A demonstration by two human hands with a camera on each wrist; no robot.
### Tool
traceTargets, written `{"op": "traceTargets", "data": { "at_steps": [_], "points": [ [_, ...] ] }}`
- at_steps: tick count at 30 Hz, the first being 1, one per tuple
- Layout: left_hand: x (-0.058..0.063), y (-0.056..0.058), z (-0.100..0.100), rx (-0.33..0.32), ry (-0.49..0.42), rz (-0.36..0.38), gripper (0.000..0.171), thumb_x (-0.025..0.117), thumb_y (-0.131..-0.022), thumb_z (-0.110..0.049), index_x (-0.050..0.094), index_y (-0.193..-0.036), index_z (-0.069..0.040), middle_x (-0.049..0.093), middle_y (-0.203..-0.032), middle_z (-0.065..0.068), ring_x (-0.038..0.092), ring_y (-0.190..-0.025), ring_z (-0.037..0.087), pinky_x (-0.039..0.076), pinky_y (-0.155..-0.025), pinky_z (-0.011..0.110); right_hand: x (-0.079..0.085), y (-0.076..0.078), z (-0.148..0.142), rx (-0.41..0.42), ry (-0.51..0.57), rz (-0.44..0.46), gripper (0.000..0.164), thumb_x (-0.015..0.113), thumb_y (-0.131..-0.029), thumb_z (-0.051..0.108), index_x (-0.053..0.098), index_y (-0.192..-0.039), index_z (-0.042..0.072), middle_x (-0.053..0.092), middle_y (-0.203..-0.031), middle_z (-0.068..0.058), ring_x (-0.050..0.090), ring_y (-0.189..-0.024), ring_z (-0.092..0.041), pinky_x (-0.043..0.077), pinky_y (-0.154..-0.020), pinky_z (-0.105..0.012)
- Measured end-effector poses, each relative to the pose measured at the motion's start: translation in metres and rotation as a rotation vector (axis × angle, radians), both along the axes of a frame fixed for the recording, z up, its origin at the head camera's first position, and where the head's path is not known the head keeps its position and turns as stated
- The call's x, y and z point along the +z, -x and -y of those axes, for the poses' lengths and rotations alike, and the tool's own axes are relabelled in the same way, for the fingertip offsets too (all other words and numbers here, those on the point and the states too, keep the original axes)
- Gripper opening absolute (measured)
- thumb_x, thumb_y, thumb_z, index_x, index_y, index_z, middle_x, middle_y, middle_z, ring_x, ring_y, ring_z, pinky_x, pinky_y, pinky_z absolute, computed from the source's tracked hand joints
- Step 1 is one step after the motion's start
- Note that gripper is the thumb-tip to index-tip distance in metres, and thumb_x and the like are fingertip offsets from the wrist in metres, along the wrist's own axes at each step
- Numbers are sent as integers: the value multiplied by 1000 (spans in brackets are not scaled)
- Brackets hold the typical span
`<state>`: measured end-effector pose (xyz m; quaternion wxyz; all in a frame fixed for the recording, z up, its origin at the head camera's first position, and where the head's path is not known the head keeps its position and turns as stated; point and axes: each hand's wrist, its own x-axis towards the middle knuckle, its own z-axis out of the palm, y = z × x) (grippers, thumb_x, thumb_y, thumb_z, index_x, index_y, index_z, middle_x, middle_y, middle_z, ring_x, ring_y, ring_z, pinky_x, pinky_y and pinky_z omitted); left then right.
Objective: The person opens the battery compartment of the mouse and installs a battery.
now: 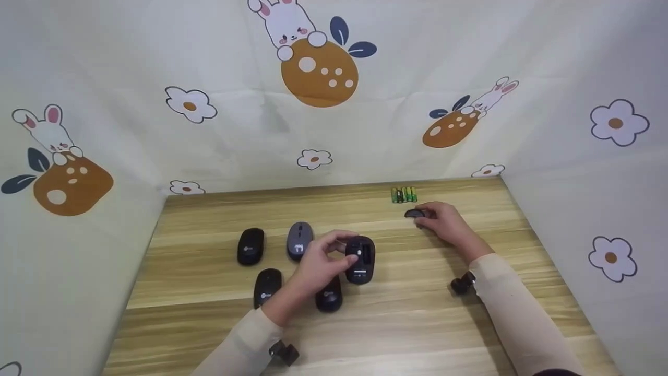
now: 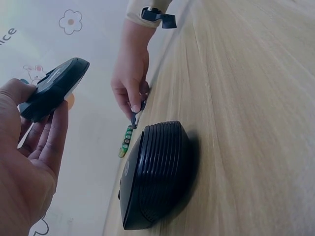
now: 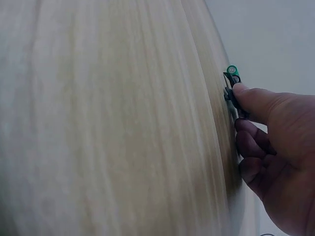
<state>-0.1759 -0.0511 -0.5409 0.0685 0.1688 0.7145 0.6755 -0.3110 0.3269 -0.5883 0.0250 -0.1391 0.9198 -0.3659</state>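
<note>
Rabbit-print cloth [image 1: 365, 151] walls a wood-grain surface [image 1: 417, 292] where, from left, lie a black mouse [image 1: 250, 246], a second black mouse [image 1: 267, 284], a grey mouse [image 1: 299, 241] and a third black mouse [image 1: 329, 299]. Your left hand [image 1: 321, 265] grips an upturned mouse [image 1: 361, 266], raised, its compartment [image 1: 366, 254] uncovered. Farther right, near a row of batteries [image 1: 404, 195], a small dark cover [image 1: 414, 213] is pinched by your right hand's [image 1: 444, 222] thumb and fingers.

Over a wooden worktop [image 1: 402, 329], a person's left hand [image 1: 321, 262] is holding in its grip a dark mouse [image 1: 361, 274], slotted underside showing. The right hand [image 1: 446, 222] is pinching a small dark piece [image 1: 414, 213] near a row of green batteries [image 1: 405, 195]. A grey mouse [image 1: 299, 235] and three black mice [image 1: 251, 245] are lying near the left hand.
</note>
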Motion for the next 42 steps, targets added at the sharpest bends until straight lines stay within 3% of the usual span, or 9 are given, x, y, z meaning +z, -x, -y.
{"op": "traceTargets", "data": {
  "at_steps": [6, 14, 25, 30, 35, 38, 42],
  "points": [
    [0, 0, 0, -5, -8, 12, 46, 82, -95, -3, 72, -140, -6, 77, -124, 11, 73, -107, 26, 68, -80, 35, 0, -1, 0, -10, 2, 11, 33, 83, -100, 14, 78, -128, -2, 74, -112, -19, 67, -101, -31, 54, -90, -46],
    [0, 0, 1, -11, -14, 54, 47, 82, -96, -5, 71, -141, -9, 76, -125, 10, 72, -110, 29, 69, -81, 41, -1, -3, 1, -66, 60, 14, 37, 84, -101, 17, 75, -132, -2, 76, -111, -15, 68, -98, -26, 55, -85, -34],
    [1, 2, -1, -6, -14, 71, 47, 82, -96, -4, 71, -141, -8, 77, -120, 11, 73, -108, 29, 70, -79, 42, 12, -30, 26, -38, 239, -46, 40, 85, -99, 11, 72, -134, -3, 64, -112, -18, 60, -96, -25, 51, -78, -22],
    [0, 2, -1, -19, -47, 76, 47, 81, -96, -2, 70, -141, -7, 76, -120, 13, 73, -108, 30, 70, -79, 42, 21, -49, 44, 30, 333, -46, 42, 86, -97, 8, 71, -134, -1, 66, -114, -22, 62, -99, -28, 51, -81, -21],
    [0, 2, -2, -10, -41, 89, 47, 82, -95, -3, 70, -141, -7, 76, -119, 13, 73, -107, 29, 69, -79, 42, 28, -69, 62, 161, 372, -61, 47, 88, -95, 9, 71, -139, 5, 66, -118, -25, 66, -103, -33, 58, -88, -32],
    [0, 1, -2, -8, -40, 88, 48, 82, -96, -3, 70, -141, -8, 77, -118, 13, 74, -107, 30, 69, -79, 42, 31, -79, 71, 244, 401, -71, 59, 89, -94, 8, 64, -147, 2, 64, -125, -26, 68, -108, -37, 61, -96, -39],
    [0, 1, -2, -11, -52, 85, 48, 81, -96, -3, 70, -142, -8, 78, -118, 14, 76, -105, 30, 70, -80, 43, 36, -92, 83, 355, 479, -17, 78, 89, -91, 1, 50, -158, -2, 58, -137, -29, 65, -118, -43, 59, -106, -41]
  ]
}}
